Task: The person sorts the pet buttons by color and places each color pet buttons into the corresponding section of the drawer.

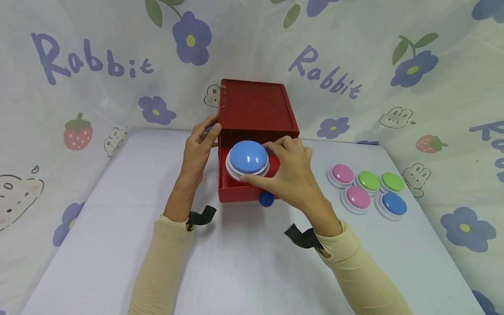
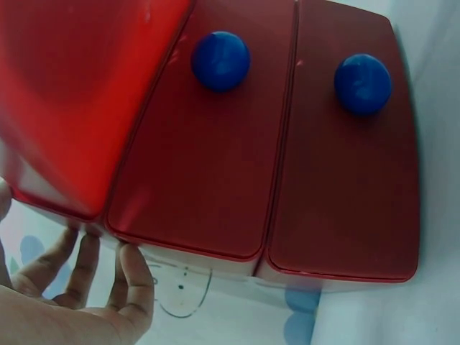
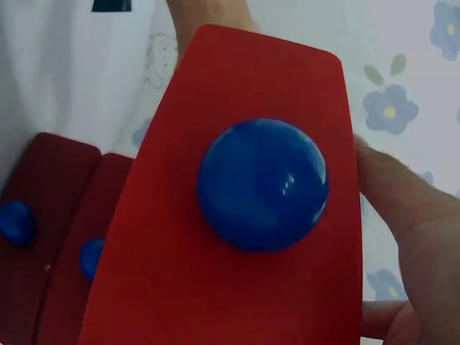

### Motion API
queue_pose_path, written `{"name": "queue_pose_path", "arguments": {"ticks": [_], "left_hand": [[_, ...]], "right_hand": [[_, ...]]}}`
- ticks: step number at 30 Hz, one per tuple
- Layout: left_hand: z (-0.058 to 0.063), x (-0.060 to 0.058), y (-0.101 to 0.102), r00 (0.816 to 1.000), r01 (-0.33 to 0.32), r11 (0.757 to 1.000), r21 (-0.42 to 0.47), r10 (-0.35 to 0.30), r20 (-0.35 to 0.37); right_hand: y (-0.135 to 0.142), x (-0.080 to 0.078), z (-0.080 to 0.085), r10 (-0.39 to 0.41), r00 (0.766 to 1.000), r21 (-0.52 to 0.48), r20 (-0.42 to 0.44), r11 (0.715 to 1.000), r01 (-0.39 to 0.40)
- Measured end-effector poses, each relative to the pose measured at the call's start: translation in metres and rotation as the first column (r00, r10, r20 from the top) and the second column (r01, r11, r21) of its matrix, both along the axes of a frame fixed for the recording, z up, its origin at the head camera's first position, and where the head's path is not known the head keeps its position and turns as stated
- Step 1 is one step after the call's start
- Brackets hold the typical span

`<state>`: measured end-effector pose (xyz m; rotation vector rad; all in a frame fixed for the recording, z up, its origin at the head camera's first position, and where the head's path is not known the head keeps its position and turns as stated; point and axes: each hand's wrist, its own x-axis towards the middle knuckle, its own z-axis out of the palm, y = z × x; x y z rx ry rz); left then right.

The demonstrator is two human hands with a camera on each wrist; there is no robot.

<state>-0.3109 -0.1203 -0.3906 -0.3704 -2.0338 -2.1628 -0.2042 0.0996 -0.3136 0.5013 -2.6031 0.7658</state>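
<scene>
A red cabinet (image 1: 256, 105) with three stacked drawers stands at the back of the table. Its top drawer (image 1: 236, 194) is pulled out, and a blue knob (image 3: 263, 185) sits on that drawer's front. Above the drawer, my right hand (image 1: 293, 170) grips a blue domed push button (image 1: 248, 156) by its white base, thumb in front and fingers behind. My left hand (image 1: 198, 151) rests against the cabinet's left side near the front corner. In the left wrist view its fingertips (image 2: 136, 273) touch that side wall.
Several domed buttons sit together on the table at right: pink (image 1: 358, 197), green (image 1: 369, 180) and blue (image 1: 394, 204). The lower two drawers (image 2: 201, 158) are closed. A white patterned cloth (image 1: 252, 43) hangs behind the table.
</scene>
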Motion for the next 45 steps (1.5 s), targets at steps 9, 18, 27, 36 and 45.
{"name": "queue_pose_path", "arguments": {"ticks": [9,18,27,36,45], "left_hand": [[0.001,0.0,0.002,1.0,0.01,1.0,0.001,-0.01,-0.004],[0.003,0.001,0.005,1.0,0.009,1.0,-0.011,-0.009,0.011],[0.002,0.003,0.003,0.999,0.007,1.0,0.006,-0.007,0.033],[0.0,0.003,0.003,0.999,-0.001,1.0,0.004,0.001,0.036],[0.001,0.003,0.003,1.0,0.008,1.0,0.006,-0.008,0.017]], "right_hand": [[0.027,0.016,-0.002,0.012,0.999,-0.118,-0.049,0.993,-0.017],[0.077,0.03,-0.022,-0.163,0.987,-0.212,-0.006,0.964,0.158],[0.119,0.037,-0.051,-0.299,0.952,-0.189,0.068,0.933,0.306],[0.17,0.037,-0.079,-0.373,0.925,-0.132,0.07,0.916,0.38],[0.212,0.048,-0.089,-0.464,0.868,-0.076,0.177,0.873,0.482]]}}
